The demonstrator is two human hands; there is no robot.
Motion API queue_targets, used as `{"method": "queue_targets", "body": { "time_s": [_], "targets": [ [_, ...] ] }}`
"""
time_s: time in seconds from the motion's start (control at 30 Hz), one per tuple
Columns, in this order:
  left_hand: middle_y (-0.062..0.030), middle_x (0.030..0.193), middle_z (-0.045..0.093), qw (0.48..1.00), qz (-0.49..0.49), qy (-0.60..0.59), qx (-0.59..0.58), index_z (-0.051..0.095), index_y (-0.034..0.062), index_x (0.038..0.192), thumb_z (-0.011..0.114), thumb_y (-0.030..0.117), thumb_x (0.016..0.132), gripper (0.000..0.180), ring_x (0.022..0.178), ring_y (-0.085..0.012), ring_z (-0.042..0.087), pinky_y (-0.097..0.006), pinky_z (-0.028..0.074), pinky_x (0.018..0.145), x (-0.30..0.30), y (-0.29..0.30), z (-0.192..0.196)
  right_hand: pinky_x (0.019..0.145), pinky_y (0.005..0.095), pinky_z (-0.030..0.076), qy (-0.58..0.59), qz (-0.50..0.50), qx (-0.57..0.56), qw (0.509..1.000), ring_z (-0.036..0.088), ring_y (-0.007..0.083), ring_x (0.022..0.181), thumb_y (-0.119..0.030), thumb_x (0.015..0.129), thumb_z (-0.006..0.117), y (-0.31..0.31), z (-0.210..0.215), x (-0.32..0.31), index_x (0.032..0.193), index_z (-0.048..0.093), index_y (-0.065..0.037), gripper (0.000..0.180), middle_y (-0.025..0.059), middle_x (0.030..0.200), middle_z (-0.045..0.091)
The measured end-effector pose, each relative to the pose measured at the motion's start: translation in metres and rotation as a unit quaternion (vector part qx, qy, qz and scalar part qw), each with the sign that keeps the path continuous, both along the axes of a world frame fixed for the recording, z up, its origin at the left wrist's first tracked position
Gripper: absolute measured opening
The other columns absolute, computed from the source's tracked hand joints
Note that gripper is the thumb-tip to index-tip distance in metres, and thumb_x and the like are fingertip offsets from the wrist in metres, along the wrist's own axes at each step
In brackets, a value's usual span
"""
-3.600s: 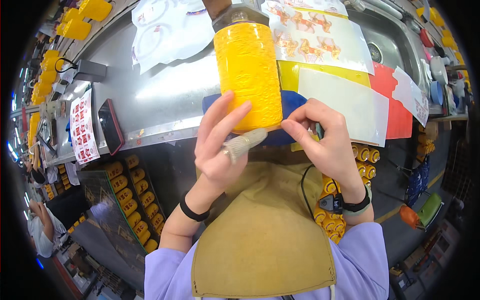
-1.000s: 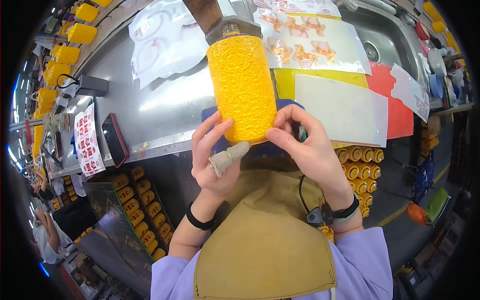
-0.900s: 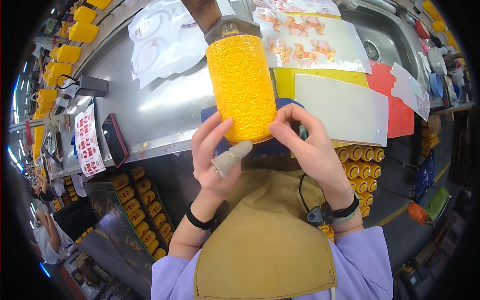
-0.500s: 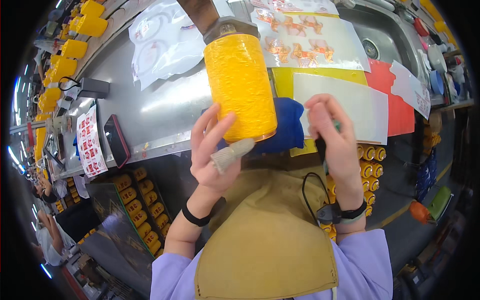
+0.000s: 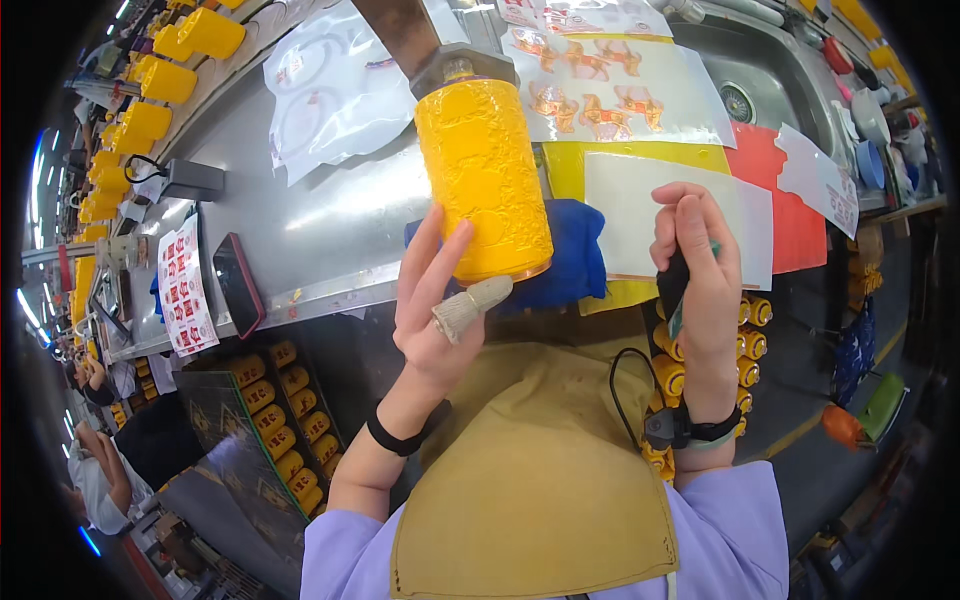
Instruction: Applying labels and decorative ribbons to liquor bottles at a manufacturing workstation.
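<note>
A yellow bottle (image 5: 485,180) with a raised relief pattern lies over the bench edge, its neck at a dark metal block (image 5: 462,66) on a brown bar. My left hand (image 5: 437,315) holds its lower end: fingers rest against the side, and the thumb, in a pale fabric finger cover (image 5: 470,308), is at the base. My right hand (image 5: 708,270) is raised to the right, apart from the bottle. Its fingers are curled around a slim black and green tool (image 5: 675,285), whose kind is mostly hidden. Beneath the bottle is a blue cloth (image 5: 575,250).
Sheets of orange-gold animal stickers (image 5: 595,85) and a white sheet (image 5: 640,215) lie right of the bottle, near a sink (image 5: 770,70). A phone (image 5: 236,285) lies left. Crates of yellow bottles (image 5: 270,410) stand below the bench. Another person (image 5: 100,480) is far left.
My right hand has moved right, away from the bottle, with the tool. The bottle has turned, showing a clearer relief face; my left hand stays at its lower end.
</note>
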State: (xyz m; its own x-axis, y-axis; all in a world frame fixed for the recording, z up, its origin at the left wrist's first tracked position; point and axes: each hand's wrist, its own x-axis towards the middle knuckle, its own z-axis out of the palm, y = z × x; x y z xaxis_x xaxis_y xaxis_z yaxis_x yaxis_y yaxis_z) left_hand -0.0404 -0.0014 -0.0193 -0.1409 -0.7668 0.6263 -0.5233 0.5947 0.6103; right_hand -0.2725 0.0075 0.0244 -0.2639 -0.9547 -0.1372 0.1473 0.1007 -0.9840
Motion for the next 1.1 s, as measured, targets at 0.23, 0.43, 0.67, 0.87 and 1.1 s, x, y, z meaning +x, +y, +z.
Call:
{"method": "queue_targets", "body": {
  "time_s": [0.23,0.43,0.67,0.87,1.1],
  "targets": [
    [-0.0176,0.132,0.068,0.986,-0.070,-0.132,-0.074,0.082,0.0114,0.088,0.084,0.001,0.069,0.022,0.132,-0.0451,0.057,-0.053,0.048,0.111,0.004,-0.012,0.002,0.062,0.0190,0.029,-0.002,0.097,-0.046,0.994,0.039,0.0018,0.072,-0.025,0.109,0.054,0.002,-0.003,0.018,0.113,0.064,-0.002,0.025,-0.0057,0.081,0.048],
    [-0.0206,0.136,0.066,0.996,-0.037,-0.038,-0.075,0.084,0.0118,0.095,0.077,-0.001,0.074,0.026,0.131,-0.0443,0.059,-0.055,0.048,0.110,0.011,-0.004,-0.002,0.062,0.0233,0.025,-0.004,0.002,-0.022,1.000,0.033,0.0049,0.070,-0.023,0.110,0.049,0.000,-0.005,-0.005,0.113,0.063,0.000,0.027,-0.0056,0.075,0.038],
    [-0.0285,0.145,0.056,0.981,-0.167,-0.060,-0.071,0.058,-0.0009,0.080,0.068,0.010,0.083,0.015,0.137,-0.0492,0.051,-0.062,0.048,0.107,0.020,-0.008,0.012,0.060,0.0221,0.030,-0.082,0.076,-0.040,0.993,0.037,0.0056,0.067,-0.024,0.112,0.045,-0.004,-0.021,0.020,0.112,0.058,-0.001,0.026,-0.0031,0.074,0.040],
    [-0.0290,0.151,0.048,0.982,-0.163,-0.048,-0.087,0.062,-0.0022,0.115,0.060,0.007,0.091,0.025,0.140,-0.0492,0.047,-0.056,0.048,0.110,0.007,-0.010,0.000,0.061,0.0211,0.034,-0.121,0.093,-0.026,0.988,0.042,0.0059,0.069,-0.022,0.110,0.050,-0.014,-0.039,0.025,0.117,0.061,-0.002,0.024,-0.0026,0.080,0.047],
    [-0.0277,0.139,0.056,0.967,-0.130,-0.081,-0.202,0.051,-0.0035,0.071,0.068,0.011,0.073,0.022,0.135,-0.0530,0.048,-0.058,0.049,0.107,-0.006,-0.018,-0.022,0.064,0.0241,0.037,-0.033,0.099,-0.006,0.995,0.044,0.0092,0.070,-0.028,0.110,0.052,-0.011,-0.023,0.025,0.108,0.062,-0.002,0.029,-0.0021,0.081,0.049]
  ]
}}
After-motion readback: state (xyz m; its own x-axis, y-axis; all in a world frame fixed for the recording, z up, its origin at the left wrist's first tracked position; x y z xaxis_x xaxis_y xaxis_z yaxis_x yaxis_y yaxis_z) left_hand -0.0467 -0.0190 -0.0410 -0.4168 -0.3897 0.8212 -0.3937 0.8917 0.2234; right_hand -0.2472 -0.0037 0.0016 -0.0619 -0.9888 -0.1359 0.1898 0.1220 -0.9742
